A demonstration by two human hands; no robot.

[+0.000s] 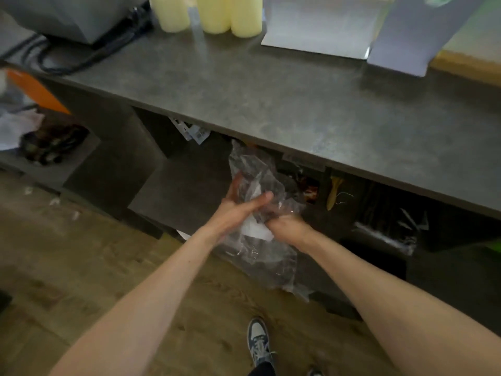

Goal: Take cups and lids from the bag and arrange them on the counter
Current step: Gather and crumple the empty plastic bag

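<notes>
A crumpled clear plastic bag (259,172) hangs below the front edge of the dark grey counter (271,104). My left hand (238,204) holds the bag from the left, thumb stretched across it. My right hand (287,226) grips the bag's lower right side with curled fingers. Something white shows through the plastic between my hands; I cannot tell what it is. Three pale yellow stacks of cups (214,13) stand at the back of the counter.
A grey machine (67,14) with black cables sits at the back left. White and grey boxes (339,25) stand at the back right. Open shelves under the counter hold clutter. A bin with an orange edge (32,88) is at left. My shoe (259,340) is on the wooden floor.
</notes>
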